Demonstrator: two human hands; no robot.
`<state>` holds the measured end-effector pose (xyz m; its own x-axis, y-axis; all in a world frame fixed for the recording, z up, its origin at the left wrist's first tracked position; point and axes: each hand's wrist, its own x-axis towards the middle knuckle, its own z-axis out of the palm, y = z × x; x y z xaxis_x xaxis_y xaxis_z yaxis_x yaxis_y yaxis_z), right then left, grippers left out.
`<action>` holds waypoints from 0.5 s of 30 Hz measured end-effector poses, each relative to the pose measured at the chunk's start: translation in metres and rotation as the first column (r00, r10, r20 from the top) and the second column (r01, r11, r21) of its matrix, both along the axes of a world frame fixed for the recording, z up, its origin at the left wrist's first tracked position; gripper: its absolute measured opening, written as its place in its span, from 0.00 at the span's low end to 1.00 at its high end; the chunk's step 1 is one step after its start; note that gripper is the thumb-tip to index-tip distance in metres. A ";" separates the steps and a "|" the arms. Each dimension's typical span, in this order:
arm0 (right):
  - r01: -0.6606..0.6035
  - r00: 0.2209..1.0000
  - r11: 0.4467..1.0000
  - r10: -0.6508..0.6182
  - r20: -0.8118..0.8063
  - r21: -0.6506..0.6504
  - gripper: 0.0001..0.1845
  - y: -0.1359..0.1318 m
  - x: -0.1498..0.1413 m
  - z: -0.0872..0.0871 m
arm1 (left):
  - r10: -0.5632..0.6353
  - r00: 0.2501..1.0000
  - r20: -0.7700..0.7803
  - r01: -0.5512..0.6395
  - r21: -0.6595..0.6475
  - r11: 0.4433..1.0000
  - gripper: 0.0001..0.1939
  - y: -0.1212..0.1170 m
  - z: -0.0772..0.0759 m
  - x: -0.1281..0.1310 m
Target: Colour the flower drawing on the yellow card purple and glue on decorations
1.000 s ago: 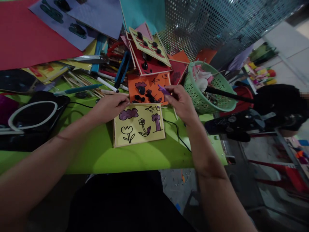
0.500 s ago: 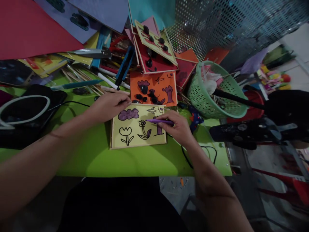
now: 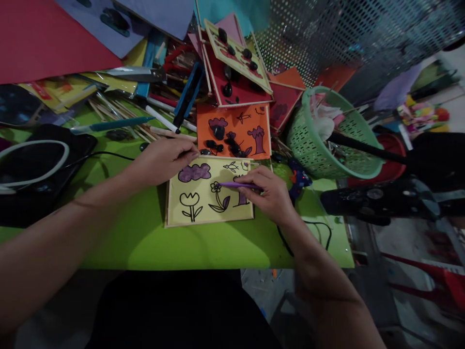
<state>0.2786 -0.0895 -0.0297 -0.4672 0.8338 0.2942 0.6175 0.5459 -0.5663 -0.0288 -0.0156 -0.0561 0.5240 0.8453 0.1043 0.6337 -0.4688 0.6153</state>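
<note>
A yellow picture card (image 3: 207,213) edged with thin sticks lies on the green table, with a purple cloud, a tree, a bird and flowers drawn in black outline. Across its top left corner lies my left hand (image 3: 165,161), fingers curled and closed at the upper edge. My right hand (image 3: 271,191) is closed around a purple felt-tip pen (image 3: 236,185) over the card's right side. The pen's tip is at the small flower near the middle; whether it touches the paper I cannot tell. My right fingers hide part of the purple tree.
An orange picture card (image 3: 263,127) with black stones adjoins the yellow one, below stacked framed cards (image 3: 247,97). To the right stand a green basket (image 3: 312,145) and a dark blue glue gun (image 3: 300,177). A teal pen (image 3: 119,124), sticks and a black case (image 3: 39,194) lie leftward.
The pen tip stays at the small flower while the pen and right hand tilt slightly. My left hand keeps its place at the card's edge. The whole view has shifted a little.
</note>
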 end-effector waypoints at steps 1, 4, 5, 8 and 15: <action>0.000 1.000 1.000 0.000 0.004 0.002 0.08 0.000 0.000 0.000 | 0.007 1.000 -0.006 -0.007 -0.005 1.000 0.20 0.000 0.000 0.000; 0.004 1.000 1.000 -0.004 0.018 0.000 0.08 0.000 0.000 -0.001 | 0.027 0.999 -0.027 -0.027 -0.011 1.000 0.19 -0.001 0.002 0.001; 0.001 1.000 1.000 -0.001 0.021 -0.002 0.08 0.000 0.000 -0.001 | 0.030 0.999 -0.030 -0.030 -0.012 0.999 0.19 -0.001 0.003 0.002; -0.006 1.000 1.000 0.006 0.030 -0.012 0.08 0.000 0.001 -0.001 | 0.036 0.998 -0.042 -0.036 -0.009 0.999 0.20 -0.002 0.005 0.003; 0.013 0.999 1.000 -0.013 0.034 -0.021 0.08 0.000 0.000 0.000 | 0.026 0.999 -0.027 -0.026 -0.002 1.000 0.19 -0.002 0.006 0.003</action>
